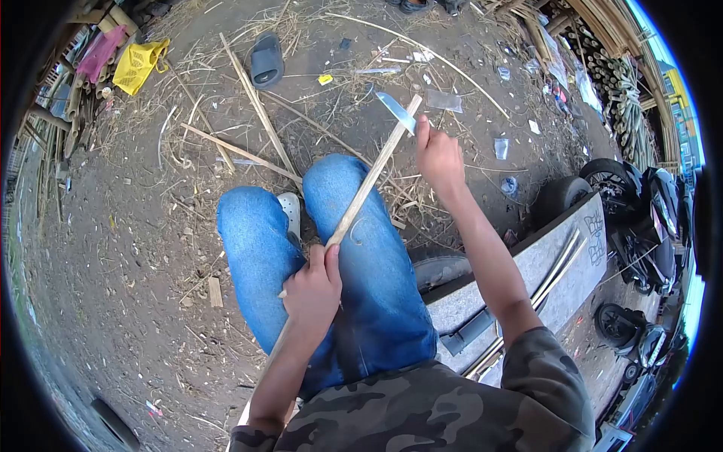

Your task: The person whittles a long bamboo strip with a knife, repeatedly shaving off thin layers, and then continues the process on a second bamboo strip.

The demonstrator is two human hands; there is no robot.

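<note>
A long, pale bamboo strip point(370, 179) slants across my jeans, away from my body. My left hand point(312, 292) is wrapped round its near part, above my lap. My right hand point(441, 160) is closed on a knife, with the thumb along the blade's base. The knife blade point(395, 111) crosses the strip near its far end and seems to touch it. The knife's handle is hidden in my fist. A thin curled shaving point(357, 233) lies on my right thigh point(373, 271).
Beside me on the right is a flat grey board point(471, 301) with several thin strips point(553, 273), near a tyre point(561, 197) and motorcycles point(629, 188). Ahead lie a dark sandal point(266, 62), bamboo pieces point(256, 102) and litter. A yellow bag point(139, 66) rests at upper left.
</note>
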